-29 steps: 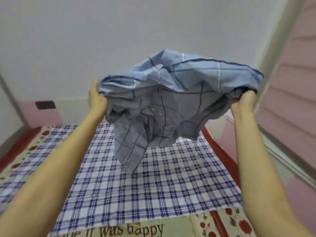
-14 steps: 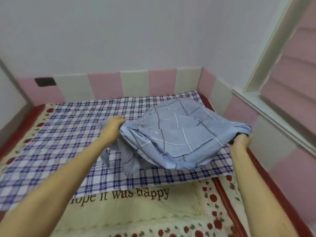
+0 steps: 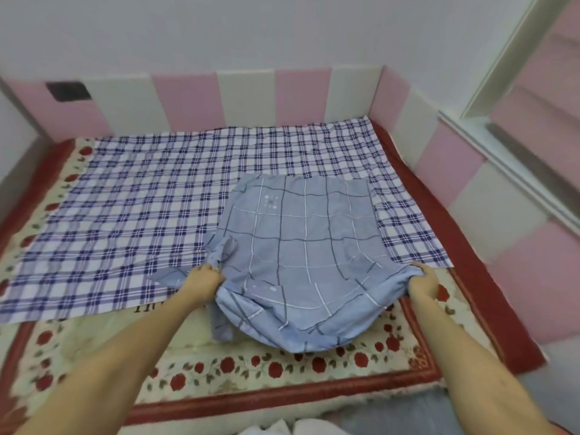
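Since the frame half a second before, the cloth (image 3: 307, 246) that billowed in the air has come down and now lies spread flat in front of us. At the cloth's 9 o'clock edge our left hand (image 3: 204, 282) has its fingers curled round a bunched fold, knuckles up. At the 4 o'clock edge our right hand (image 3: 422, 282) has its fingers curled round a gathered corner. Both grips pinch fabric, and the fingertips are hidden in the folds.

Between the two grips the near hem sags in a rounded curve toward 6 o'clock. A narrow strip of cloth trails from under the left hand toward 6 o'clock, and a short flap points toward 9 o'clock beside it. We see pale blue fabric with a wide grid of dark and white lines, a straight far edge at 12 o'clock, and a small dotted motif near the 11 o'clock corner.

The far half rests on the sheet (image 3: 141, 215), a blue-and-white check, near that sheet's 4 o'clock corner. The near half overlaps the mat (image 3: 251, 368), cream with red flowers and a red border.

Pink and white panels (image 3: 244, 98) line the walls at 12 and 2 o'clock, with a dark plate (image 3: 67, 91) on them at 10 o'clock. A white sill (image 3: 489, 146) runs at 2 o'clock.
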Tool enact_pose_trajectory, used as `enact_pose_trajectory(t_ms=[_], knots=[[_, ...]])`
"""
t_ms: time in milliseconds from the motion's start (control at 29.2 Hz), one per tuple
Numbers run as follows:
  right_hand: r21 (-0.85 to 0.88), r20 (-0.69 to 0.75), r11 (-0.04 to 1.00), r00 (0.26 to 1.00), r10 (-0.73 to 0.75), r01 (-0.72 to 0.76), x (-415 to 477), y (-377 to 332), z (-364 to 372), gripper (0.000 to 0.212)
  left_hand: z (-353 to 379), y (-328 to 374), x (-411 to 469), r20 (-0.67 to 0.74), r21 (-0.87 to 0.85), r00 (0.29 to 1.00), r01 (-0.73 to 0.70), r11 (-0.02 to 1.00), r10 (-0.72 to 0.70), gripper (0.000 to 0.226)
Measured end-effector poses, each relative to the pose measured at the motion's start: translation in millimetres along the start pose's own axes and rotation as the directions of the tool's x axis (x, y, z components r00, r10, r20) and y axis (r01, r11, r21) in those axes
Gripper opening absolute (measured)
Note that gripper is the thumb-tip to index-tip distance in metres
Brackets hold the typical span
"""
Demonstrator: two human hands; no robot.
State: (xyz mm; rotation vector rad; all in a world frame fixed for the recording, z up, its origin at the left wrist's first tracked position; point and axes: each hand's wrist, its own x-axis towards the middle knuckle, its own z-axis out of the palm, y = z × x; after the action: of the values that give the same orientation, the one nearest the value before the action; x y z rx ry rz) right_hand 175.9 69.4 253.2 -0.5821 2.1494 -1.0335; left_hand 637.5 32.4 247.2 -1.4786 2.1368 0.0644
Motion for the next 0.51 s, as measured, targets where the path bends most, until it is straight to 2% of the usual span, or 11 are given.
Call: enact_pose_trajectory(t_ms=[34,69,103,206,240,308,377,411,446,514], knots=[[-0.113,0.013,0.993,0.999,-0.044,0.045,-0.7,2.7,1.2,0.035,1.2,4.2,-5.3,-0.005,-0.006,1.000,-0.009,1.000,0.009,0.028],[-0.295,0.062,0.950,0.994,-0.092,0.107,3.7,4.5,2.7,0.032,-2.5,5.4,-7.0,-0.028,-0.004,1.000,-0.011,1.000,0.011,0.031],[-0.395,0.088,0.904,0.987,-0.138,0.162,9.0,13.8,5.5,0.032,0.0,7.5,-10.1,-0.041,-0.002,0.999,-0.013,1.000,0.013,0.034],[-0.545,0.220,0.745,0.922,-0.317,0.386,-3.0,8.5,3.0,0.032,-3.0,9.3,-11.1,-0.085,0.087,0.995,-0.050,0.995,0.057,0.034],[-0.587,0.293,0.669,0.890,-0.350,0.456,-12.0,5.0,0.1,0.032,-4.5,8.8,-14.2,-0.079,0.127,0.995,-0.056,0.990,0.066,0.034],[-0.735,0.452,0.415,0.843,-0.291,0.537,-18.0,7.4,-5.0,0.033,4.8,11.0,-19.0,0.007,0.175,0.999,-0.038,0.984,0.038,0.033],[-0.812,0.514,0.197,0.833,-0.204,0.549,-26.4,15.9,-11.2,0.036,26.9,20.4,-27.9,0.208,0.232,0.976,0.016,0.973,-0.066,0.035],[-0.824,0.534,0.121,0.829,-0.163,0.554,-29.1,21.3,-12.4,0.036,37.9,26.1,-34.7,0.368,0.284,0.921,0.020,0.959,-0.128,0.039],[-0.839,0.534,0.062,0.840,-0.098,0.541,-29.4,30.9,-20.1,0.037,52.3,39.1,-34.2,0.519,0.287,0.837,0.019,0.958,-0.172,0.046],[-0.837,0.543,0.022,0.835,-0.089,0.547,-34.6,43.2,-23.2,0.037,62.0,52.1,-44.8,0.746,0.331,0.630,-0.072,0.941,-0.214,0.057]])
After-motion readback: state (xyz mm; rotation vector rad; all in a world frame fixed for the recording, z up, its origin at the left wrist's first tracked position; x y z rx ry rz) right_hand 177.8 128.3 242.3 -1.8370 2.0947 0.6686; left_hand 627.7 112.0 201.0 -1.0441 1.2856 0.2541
